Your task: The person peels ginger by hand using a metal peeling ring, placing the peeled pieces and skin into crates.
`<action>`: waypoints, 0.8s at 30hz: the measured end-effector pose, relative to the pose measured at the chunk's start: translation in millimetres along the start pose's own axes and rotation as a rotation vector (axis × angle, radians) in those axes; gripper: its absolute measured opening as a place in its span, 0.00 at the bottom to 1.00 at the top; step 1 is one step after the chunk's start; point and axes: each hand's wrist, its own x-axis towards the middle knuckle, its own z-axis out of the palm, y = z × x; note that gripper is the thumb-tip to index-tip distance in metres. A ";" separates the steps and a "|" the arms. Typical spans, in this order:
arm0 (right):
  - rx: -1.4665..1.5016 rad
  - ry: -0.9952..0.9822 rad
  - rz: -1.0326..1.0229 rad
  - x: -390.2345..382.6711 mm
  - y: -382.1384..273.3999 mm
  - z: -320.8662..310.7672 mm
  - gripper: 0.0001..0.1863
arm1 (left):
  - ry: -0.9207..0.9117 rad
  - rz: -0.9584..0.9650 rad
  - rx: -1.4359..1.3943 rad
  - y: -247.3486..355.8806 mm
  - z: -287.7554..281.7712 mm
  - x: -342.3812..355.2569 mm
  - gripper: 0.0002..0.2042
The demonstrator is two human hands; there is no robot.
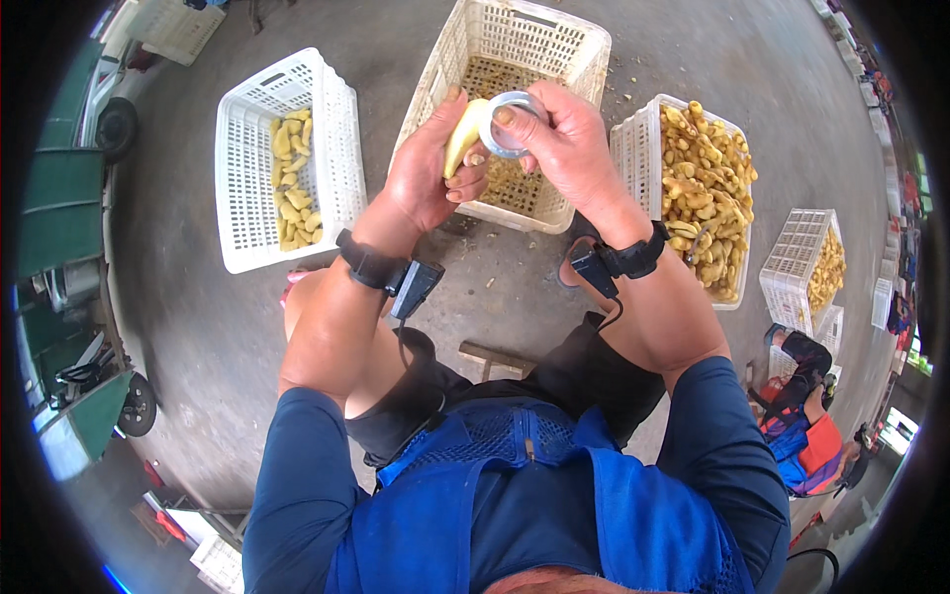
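Two-handed, over an off-white plastic lattice crate (520, 35), we are gripping a pale-yellow tapered ginger piece (462, 137) in our curled left hand (427, 163) and a silvery ring-shaped tool (516, 98) in our closed right hand (574, 141), seemingly scraping; the next stroke is probably needing a steady hold.

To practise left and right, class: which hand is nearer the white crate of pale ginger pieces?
Left. The left hand is right of the white crate; the right hand is farther right, beyond the left hand.

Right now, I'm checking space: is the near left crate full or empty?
Neither: the crate holds a low layer of yellow pieces, walls bare above.
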 end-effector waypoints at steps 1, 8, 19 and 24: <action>0.021 -0.009 0.007 -2.1 0.4 1.6 0.20 | 0.000 0.001 0.000 -0.4 -1.4 -0.4 0.20; -0.054 0.028 -0.016 7.5 1.9 -17.4 0.15 | 0.015 -0.117 0.073 1.1 5.4 -2.7 0.24; -0.137 -0.055 -0.116 -1.3 5.5 -7.2 0.15 | 0.100 -0.088 0.112 -0.1 9.6 -4.3 0.21; -0.126 0.018 -0.090 7.5 0.2 -22.4 0.12 | -0.031 -0.175 0.120 2.0 6.4 -9.3 0.21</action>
